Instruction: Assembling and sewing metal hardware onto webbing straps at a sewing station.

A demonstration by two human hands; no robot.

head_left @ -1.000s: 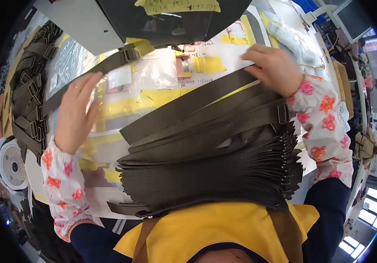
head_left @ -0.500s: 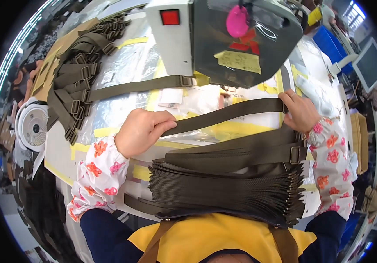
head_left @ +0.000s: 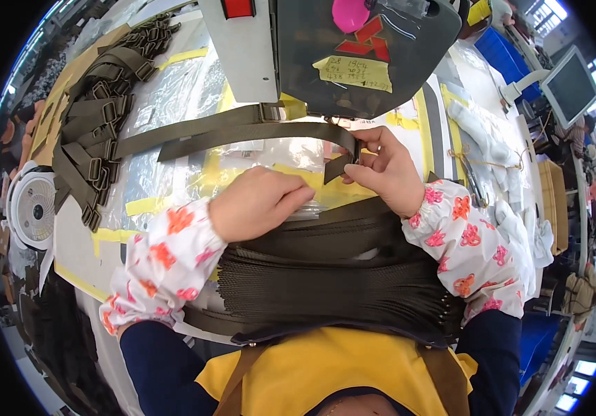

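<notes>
My right hand (head_left: 388, 172) pinches a dark olive webbing strap (head_left: 242, 136) at its buckle end, where a short tail of webbing folds down past the buckle (head_left: 355, 150). From there the strap runs left, its other end lying loose on the table. My left hand (head_left: 262, 202) is closed just left of that tail, apart from the strap, with nothing visible in its fingers. Behind lies a second buckled strap (head_left: 187, 129), reaching under the grey machine head (head_left: 360, 48). A thick stack of straps (head_left: 332, 288) rests between my forearms, against my yellow apron.
Several finished-looking buckled straps (head_left: 93, 125) are heaped at the left edge, by a round white fan (head_left: 34, 208). Tweezers or a similar slim tool (head_left: 474, 184) lie right, near white cloth (head_left: 485, 135). A monitor (head_left: 570, 89) and blue bin (head_left: 509, 62) stand far right.
My left hand has let go of the strap's plain end, which now lies farther left. My right hand has moved left and inward with the buckle end. The view has shifted slightly.
</notes>
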